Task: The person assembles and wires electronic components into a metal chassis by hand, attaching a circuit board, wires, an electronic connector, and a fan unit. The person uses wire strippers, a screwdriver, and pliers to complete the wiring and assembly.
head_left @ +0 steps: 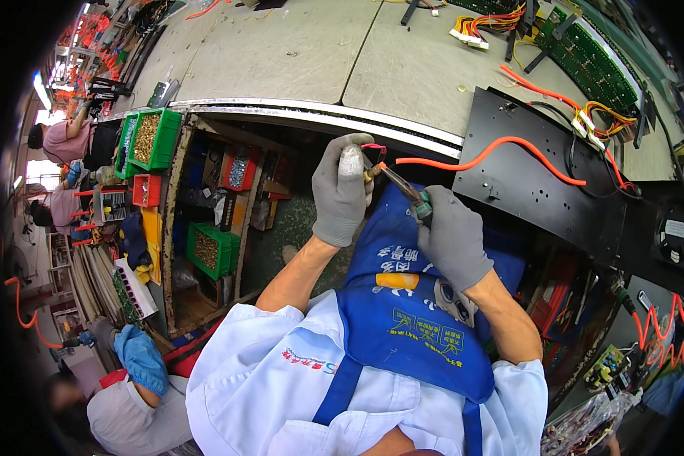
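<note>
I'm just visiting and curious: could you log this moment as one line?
left hand: gloved, pinching orange wire end | right hand: gloved, holding a tool to it | black panel alongside

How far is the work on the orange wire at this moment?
Done: the orange wire already lies across the black metal panel. In hand: the left hand pinches the wire's free end while the right hand holds a slim tool with its tip at that end. Left: the end is not yet attached; the green circuit board lies apart.

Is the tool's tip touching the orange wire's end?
Touching: the head view shows the tool tip meeting the orange wire end beside the left hand.
</note>
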### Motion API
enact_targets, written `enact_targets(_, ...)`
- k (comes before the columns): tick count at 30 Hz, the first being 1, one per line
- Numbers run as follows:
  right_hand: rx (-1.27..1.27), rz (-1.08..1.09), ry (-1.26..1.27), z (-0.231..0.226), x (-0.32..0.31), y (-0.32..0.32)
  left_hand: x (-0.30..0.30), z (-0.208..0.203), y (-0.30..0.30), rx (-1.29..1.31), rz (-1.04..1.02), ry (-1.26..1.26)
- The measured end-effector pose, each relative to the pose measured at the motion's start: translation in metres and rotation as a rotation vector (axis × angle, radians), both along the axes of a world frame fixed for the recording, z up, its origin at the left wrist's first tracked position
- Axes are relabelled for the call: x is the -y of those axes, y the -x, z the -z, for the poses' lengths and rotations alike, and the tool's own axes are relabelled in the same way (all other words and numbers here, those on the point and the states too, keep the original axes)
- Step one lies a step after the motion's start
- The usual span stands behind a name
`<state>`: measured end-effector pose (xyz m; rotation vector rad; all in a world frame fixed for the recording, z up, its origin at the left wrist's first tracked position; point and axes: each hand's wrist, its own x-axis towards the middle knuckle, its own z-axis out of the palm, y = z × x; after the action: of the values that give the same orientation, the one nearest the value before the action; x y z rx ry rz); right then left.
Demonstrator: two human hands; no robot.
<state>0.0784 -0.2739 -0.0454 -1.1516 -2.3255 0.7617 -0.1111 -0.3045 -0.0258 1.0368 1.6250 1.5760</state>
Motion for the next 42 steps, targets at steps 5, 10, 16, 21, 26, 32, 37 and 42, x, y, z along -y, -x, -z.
enact_targets(5,-0.059,-0.052,0.103,0.009,0.003,-0.002,0.007,0.004,-0.003,-0.257,-0.071,-0.046)
enact_targets(10,-0.071,-0.106,0.234,0.008,0.005,-0.005,0.014,0.007,-0.003,-0.305,-0.069,-0.164)
enact_targets(16,0.001,-0.126,0.281,0.0,0.006,-0.008,0.018,0.007,-0.003,-0.449,-0.121,-0.156)
enact_targets(21,-0.093,-0.077,0.288,0.001,0.01,-0.011,0.012,0.009,-0.002,-0.703,-0.122,-0.3)
enact_targets(26,-0.171,-0.056,0.296,0.001,0.011,-0.009,0.008,0.019,-0.005,-0.771,-0.146,-0.411)
enact_targets(32,-0.176,-0.048,0.331,0.009,0.011,-0.008,0.01,0.021,-0.009,-0.524,-0.113,-0.291)
enact_targets(37,-0.078,-0.033,0.165,0.01,0.011,-0.009,0.01,0.025,-0.005,-0.612,-0.124,-0.345)
enact_targets(42,-0.072,-0.035,0.226,0.012,0.009,-0.008,0.011,0.012,-0.002,-0.813,-0.095,-0.323)
